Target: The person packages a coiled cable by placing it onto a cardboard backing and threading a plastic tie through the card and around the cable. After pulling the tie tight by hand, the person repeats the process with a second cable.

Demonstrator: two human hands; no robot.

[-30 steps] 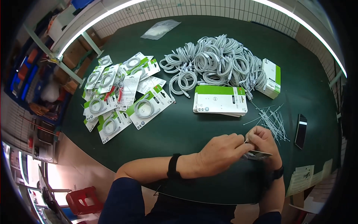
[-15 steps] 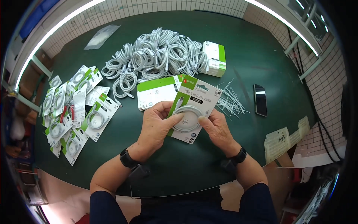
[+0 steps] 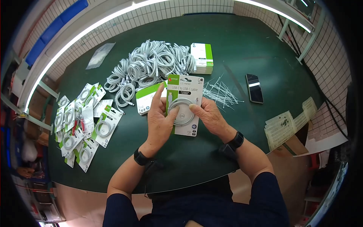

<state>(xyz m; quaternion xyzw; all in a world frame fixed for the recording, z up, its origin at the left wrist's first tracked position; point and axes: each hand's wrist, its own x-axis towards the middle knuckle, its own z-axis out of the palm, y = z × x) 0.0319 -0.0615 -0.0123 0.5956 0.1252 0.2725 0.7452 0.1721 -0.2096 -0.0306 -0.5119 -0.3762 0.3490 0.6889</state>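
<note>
A green-and-white packaging card is held upright between my two hands above the table's middle. On its front lies a coiled light-grey cable, one plug pointing up along the green strip. My left hand grips the card's left side, thumb pressed on the coil and index finger raised. At the right edge my right hand pinches the card, its thumb on the coil too. Fingers behind the card are hidden. Just beyond my left hand lies a stack of similar cards.
A big heap of coiled cables sits farther back, beside another card stack. Loose thin white ties and a phone lie to the right. Carded cables with red-handled cutters spread at left.
The card has gone from tilted to nearly upright. My left index finger has lifted off its edge. The whole view has shifted slightly, while both hands keep their hold.
</note>
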